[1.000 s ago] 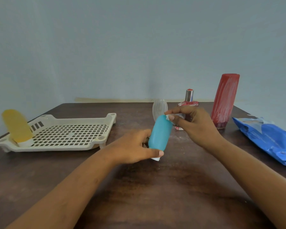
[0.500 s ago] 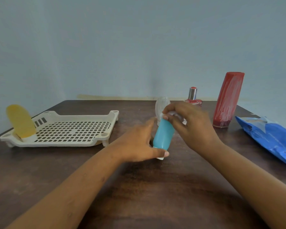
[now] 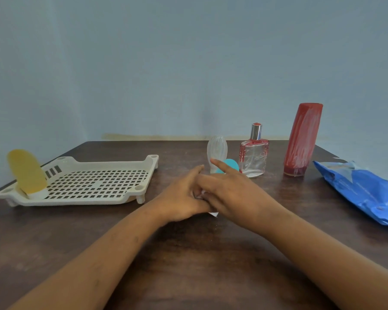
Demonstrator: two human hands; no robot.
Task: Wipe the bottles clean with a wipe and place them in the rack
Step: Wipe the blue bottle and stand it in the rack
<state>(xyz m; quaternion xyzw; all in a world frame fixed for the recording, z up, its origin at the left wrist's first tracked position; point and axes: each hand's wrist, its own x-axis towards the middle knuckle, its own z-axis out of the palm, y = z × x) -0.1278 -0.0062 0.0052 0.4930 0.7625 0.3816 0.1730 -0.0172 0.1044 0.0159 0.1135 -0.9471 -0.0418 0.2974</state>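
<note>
Head: blue bottle (image 3: 230,165) between hands (image 3: 182,198) (image 3: 231,195)

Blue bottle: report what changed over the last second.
The right hand slid down the blue bottle from its top end, meeting the left hand, which still grips the lower end; only the top end shows now. The rack and yellow bottle stayed put.
</note>
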